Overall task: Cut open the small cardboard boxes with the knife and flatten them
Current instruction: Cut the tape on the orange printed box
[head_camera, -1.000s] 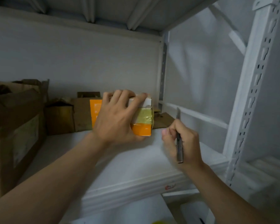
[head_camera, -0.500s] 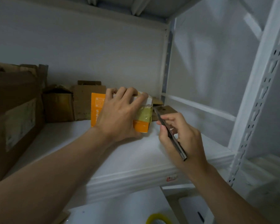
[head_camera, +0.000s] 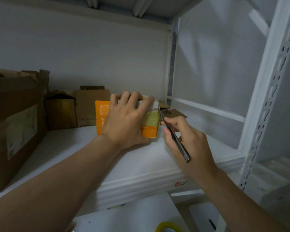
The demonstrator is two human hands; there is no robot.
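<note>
The small box (head_camera: 149, 129) stands on the shelf (head_camera: 141, 164), cardboard boxes (head_camera: 60, 111) left, knife (head_camera: 176, 139) right.

The left hand (head_camera: 124, 119) lies over the middle of the orange box (head_camera: 102, 118) and hides most of it, and the print on the box is too tiny to read. The tip of the knife (head_camera: 183, 150) is blurry by the box's corner, so nobody can tell if it touches, and the right hand (head_camera: 192, 141) hides part of the knife. The big brown box (head_camera: 15, 123) is cut off at the left edge and the yellow tape roll (head_camera: 167, 227) at the bottom.
</note>
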